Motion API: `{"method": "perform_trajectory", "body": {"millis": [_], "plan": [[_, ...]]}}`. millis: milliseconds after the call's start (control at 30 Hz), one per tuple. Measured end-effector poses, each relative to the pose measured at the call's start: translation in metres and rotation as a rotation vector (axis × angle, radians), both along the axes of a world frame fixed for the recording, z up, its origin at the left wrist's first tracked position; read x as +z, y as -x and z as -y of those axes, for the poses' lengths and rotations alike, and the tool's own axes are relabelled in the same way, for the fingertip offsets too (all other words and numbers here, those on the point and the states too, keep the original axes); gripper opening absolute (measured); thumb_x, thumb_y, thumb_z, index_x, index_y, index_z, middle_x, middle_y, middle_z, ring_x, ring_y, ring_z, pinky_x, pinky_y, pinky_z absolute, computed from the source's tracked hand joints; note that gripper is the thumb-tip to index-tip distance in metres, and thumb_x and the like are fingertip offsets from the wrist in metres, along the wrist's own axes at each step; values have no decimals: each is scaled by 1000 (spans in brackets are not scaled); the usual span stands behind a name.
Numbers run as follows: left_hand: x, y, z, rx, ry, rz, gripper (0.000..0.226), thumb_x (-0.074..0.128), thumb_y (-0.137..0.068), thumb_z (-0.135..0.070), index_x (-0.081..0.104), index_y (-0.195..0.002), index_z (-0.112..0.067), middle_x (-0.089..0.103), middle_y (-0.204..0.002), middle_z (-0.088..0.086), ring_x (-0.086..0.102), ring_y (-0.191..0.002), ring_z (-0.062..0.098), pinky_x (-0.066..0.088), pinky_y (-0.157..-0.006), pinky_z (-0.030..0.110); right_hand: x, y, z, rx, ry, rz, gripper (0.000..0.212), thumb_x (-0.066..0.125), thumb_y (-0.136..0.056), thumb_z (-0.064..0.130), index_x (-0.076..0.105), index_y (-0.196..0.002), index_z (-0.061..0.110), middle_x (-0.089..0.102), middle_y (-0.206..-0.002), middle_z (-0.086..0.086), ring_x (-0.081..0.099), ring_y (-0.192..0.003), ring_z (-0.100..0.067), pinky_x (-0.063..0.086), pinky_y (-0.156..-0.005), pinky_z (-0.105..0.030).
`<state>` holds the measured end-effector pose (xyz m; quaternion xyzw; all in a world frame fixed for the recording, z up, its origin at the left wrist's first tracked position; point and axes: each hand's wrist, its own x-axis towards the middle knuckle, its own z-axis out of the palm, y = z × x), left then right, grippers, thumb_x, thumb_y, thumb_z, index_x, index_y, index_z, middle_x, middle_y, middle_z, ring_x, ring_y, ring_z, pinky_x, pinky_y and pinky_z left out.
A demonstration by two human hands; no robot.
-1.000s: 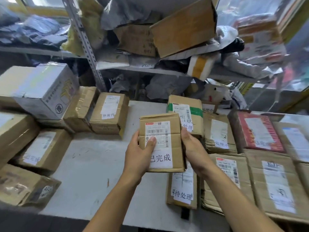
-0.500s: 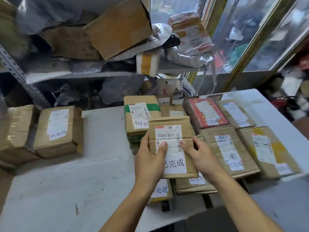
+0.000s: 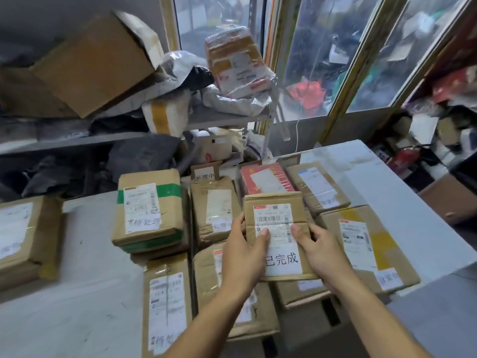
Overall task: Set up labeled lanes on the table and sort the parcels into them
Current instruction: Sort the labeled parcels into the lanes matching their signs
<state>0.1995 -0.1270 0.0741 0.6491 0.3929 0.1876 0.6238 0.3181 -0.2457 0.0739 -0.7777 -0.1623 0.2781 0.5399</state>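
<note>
- Above the right half of the table (image 3: 85, 301), both hands hold one small parcel (image 3: 277, 229) in the air. The left hand (image 3: 245, 257) grips its left edge with the thumb on the label; the right hand (image 3: 318, 250) grips its right edge, thumb also on the label.
- The parcel is a flat brown carton with a white shipping label and a large white sticker with three printed characters (image 3: 282, 260). It hangs over other cartons, near the right group.
- Progress, as I judge it: the sorting is well advanced. Many cartons already lie in groups, most with a white sticker or handwriting. One small upright card (image 3: 205, 173) at the back seems to be a lane label.
- Left to do: this parcel must still be put down. I think it belongs with the right group, where the yellow-taped box (image 3: 366, 244) lies, but its sticker is too blurred to compare.
- The green-taped box (image 3: 149, 210) lies on top of another carton; it looks thicker than its neighbours.
- The red packet (image 3: 265, 179) at the back is glossy, perhaps under film.
- Most cartons are dull corrugated cardboard, wrapped with shiny clear tape, with some wrinkled edges.
- The table surface is pale, matte and scratched.
- On the shelf (image 3: 227, 120) behind lie soft grey plastic bags and more boxes.
</note>
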Motion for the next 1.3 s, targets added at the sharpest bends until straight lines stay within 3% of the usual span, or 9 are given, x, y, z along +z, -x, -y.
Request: {"method": "perform_trajectory", "body": {"millis": [67,267,367,533,700,800,900,1033,1300], "plan": [[0,-24,3,-46,-6,-32,37,62,-95,-31,46,-109,-60,57,-92,-52,53,-89,-28,47,-66,2,-7,-28,5,-8,35,-7,18,62,-92,46,72,-99,32,78,-88,11,75,-82,-12,60,-69,-32],[-12,-88,-17,40,100,-75,38,61,-97,-30,56,-133,-18,69,-117,-7,66,-103,7,58,-88,30,-26,-116,-32,39,126,42,23,60,-96,42,71,-86,25,77,-81,5,74,-80,-18,60,-78,-47],[-10,-116,-34,77,76,-108,33,57,-99,-27,60,-130,-15,70,-119,1,67,-106,15,56,-94,41,-28,-147,-63,84,129,68,25,61,-96,40,71,-83,21,76,-83,4,72,-84,-21,59,-82,-47],[-3,-149,-70,99,-26,-166,27,57,-98,-26,66,-120,-14,71,-115,3,67,-105,19,54,-95,43,-24,-184,-104,103,128,161,28,63,-94,43,69,-76,23,76,-83,6,68,-76,-9,52,-63,-28],[-11,-166,-93,41,-132,-277,27,58,-97,-26,66,-120,-14,71,-118,3,66,-102,16,54,-90,33,-32,-208,-131,128,175,135,33,62,-95,40,72,-89,9,76,-94,-9,69,-89,-25,55,-80,-42],[-25,-173,-95,22,-181,-374,29,58,-97,-30,65,-118,-12,70,-116,1,63,-97,14,48,-76,22,-50,-209,-132,151,207,71,31,61,-95,41,72,-85,13,75,-91,-7,68,-90,-27,53,-73,-36],[-35,-175,-90,48,-245,-398,32,53,-98,-37,63,-120,-16,69,-117,1,63,-105,18,51,-87,32,-58,-210,-130,126,206,102,31,60,-93,47,68,-74,23,71,-77,6,64,-78,-17,46,-64,-29],[-37,-173,-87,58,-229,-395,35,53,-98,-37,62,-125,-16,69,-121,2,62,-111,22,51,-96,39,-59,-210,-131,139,211,89,31,59,-95,45,66,-74,23,70,-78,4,64,-78,-17,50,-68,-33],[-40,-173,-88,65,-210,-344,37,53,-99,-36,59,-129,-16,67,-123,2,62,-107,16,53,-92,35,-59,-205,-128,145,217,112,29,53,-97,50,64,-81,29,69,-84,6,63,-82,-13,45,-64,-30]]}}
